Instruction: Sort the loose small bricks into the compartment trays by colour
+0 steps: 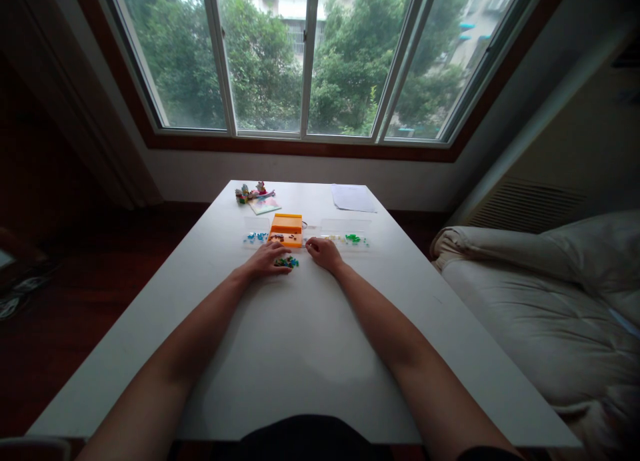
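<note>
Loose heap of small green, blue and yellow pieces (288, 262), just below frame centre, beside spread left hand (266, 258); right hand (324, 253) curled, grip indeterminable.

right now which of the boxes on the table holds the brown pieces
The orange box, in the middle. Its colour sets it apart: the left clear box holds blue pieces, the right clear box green pieces.
</note>
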The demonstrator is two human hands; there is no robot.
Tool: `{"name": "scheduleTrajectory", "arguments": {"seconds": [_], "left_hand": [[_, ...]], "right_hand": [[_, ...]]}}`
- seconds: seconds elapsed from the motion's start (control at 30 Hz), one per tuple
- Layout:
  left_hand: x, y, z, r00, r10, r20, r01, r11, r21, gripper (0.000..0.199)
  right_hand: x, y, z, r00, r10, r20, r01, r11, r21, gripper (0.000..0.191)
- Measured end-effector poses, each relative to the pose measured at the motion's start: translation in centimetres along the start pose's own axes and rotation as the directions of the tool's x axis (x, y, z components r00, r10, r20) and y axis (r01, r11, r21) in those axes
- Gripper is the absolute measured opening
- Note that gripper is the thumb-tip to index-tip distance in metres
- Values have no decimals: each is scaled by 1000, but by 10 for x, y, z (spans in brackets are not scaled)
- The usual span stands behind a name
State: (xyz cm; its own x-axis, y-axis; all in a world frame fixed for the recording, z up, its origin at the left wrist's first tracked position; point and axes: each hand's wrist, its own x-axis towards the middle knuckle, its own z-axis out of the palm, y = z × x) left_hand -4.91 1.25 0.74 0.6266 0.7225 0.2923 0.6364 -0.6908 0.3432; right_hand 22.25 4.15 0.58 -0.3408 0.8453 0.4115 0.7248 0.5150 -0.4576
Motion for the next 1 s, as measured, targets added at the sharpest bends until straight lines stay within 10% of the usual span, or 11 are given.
{"name": "scheduleTrajectory", "arguments": {"seconds": [0.5,1.0], "left_hand": [[-6,-26,-3,995,-65,-71,64,998,-8,47],[-1,-4,-1,995,-42,-89,42,999,4,36]], "right_hand": [[0,-19,15,920,-303,250,313,950,-3,40],[-2,-20,11,964,-157,215,186,975,-122,15]]}}
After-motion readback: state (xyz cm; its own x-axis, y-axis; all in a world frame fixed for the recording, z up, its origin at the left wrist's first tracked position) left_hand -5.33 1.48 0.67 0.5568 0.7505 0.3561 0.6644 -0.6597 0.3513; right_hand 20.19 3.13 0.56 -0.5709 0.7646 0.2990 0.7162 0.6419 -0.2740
